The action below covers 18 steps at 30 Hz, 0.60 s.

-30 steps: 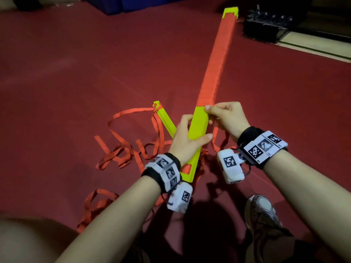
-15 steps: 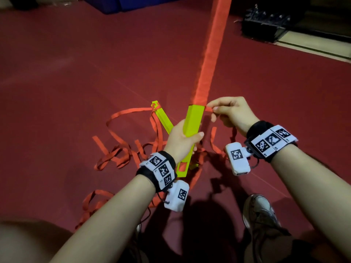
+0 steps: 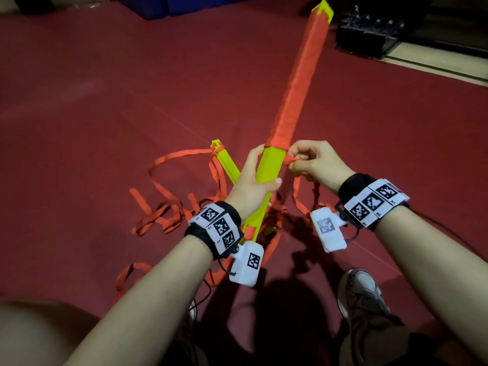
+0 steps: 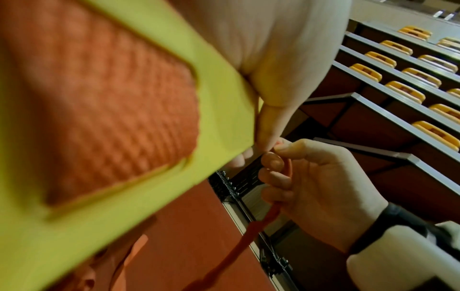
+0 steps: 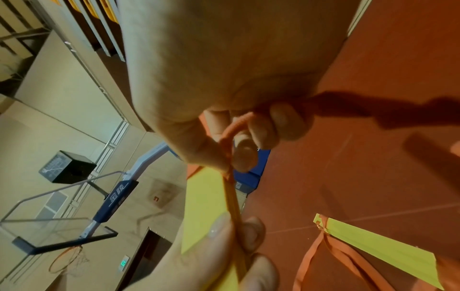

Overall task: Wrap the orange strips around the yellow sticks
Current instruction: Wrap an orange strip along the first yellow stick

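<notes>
Left hand (image 3: 249,186) grips the yellow stick (image 3: 270,167), its long axis running up and away from both hands, while the right hand (image 3: 315,165) pinches the orange strip (image 3: 290,160) beside it.

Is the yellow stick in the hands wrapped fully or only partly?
Partly: the yellow stick is bare where the left hand grips it; orange wrap covers above.

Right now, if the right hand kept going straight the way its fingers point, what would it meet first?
Probably the yellow stick. The right hand pinches the orange strip just beside it, fingers aimed at its bare part, where the left hand grips. Depth is hard to judge.
</notes>
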### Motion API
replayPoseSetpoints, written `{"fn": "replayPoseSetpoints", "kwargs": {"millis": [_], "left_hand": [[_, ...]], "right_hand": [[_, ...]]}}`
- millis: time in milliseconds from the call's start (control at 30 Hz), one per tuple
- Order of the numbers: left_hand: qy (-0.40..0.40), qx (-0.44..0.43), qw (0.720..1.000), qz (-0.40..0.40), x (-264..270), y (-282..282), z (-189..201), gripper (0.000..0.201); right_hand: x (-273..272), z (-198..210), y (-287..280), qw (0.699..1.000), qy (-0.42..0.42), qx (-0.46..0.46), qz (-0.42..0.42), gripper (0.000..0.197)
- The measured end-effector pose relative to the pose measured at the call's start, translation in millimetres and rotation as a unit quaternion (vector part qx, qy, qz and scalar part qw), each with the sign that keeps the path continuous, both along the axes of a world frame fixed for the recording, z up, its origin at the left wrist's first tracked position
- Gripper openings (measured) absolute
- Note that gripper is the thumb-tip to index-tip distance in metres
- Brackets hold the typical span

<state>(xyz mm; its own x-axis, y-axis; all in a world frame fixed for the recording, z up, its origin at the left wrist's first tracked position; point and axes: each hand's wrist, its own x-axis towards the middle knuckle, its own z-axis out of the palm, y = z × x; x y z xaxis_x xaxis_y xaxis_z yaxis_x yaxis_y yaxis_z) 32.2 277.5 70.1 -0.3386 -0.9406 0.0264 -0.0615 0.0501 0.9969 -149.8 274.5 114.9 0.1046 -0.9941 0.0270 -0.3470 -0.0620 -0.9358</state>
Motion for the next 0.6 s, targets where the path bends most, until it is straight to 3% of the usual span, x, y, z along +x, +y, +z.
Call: {"fn": "replayPoseSetpoints", "kwargs": {"millis": [100, 233, 333, 433, 533, 600], "left_hand": [[-0.007, -0.035, 0.999, 0.04, 2.7, -0.7, -3.2, 0.068], [-0.016, -0.084, 0.994, 0.07, 13.3, -9.6, 6.8, 0.068], [-0.026, -0.121, 0.987, 0.102, 26.0, -17.9, 17.8, 0.073], [-0.041, -0.131, 0.982, 0.131, 35.0, -23.6, 18.8, 0.074], [-0.056, -0.117, 0.982, 0.136, 39.1, -25.0, 11.2, 0.075], [-0.066, -0.115, 0.983, 0.127, 38.9, -22.8, 6.1, 0.073]], "right_hand": [[0.3, 1.1, -3.6, 0.996, 0.089, 0.003, -0.019, 0.021], [-17.3, -3.7, -10.0, 0.969, 0.216, 0.012, -0.117, 0.022], [-44.8, -14.2, -14.9, 0.951, 0.253, 0.077, -0.158, 0.021], [-72.1, -24.3, -16.5, 0.911, 0.324, 0.138, -0.213, 0.014], [-83.7, -25.3, -14.2, 0.878, 0.362, 0.14, -0.281, 0.016], [-90.9, -23.1, -16.7, 0.871, 0.346, 0.128, -0.325, 0.018]]}}
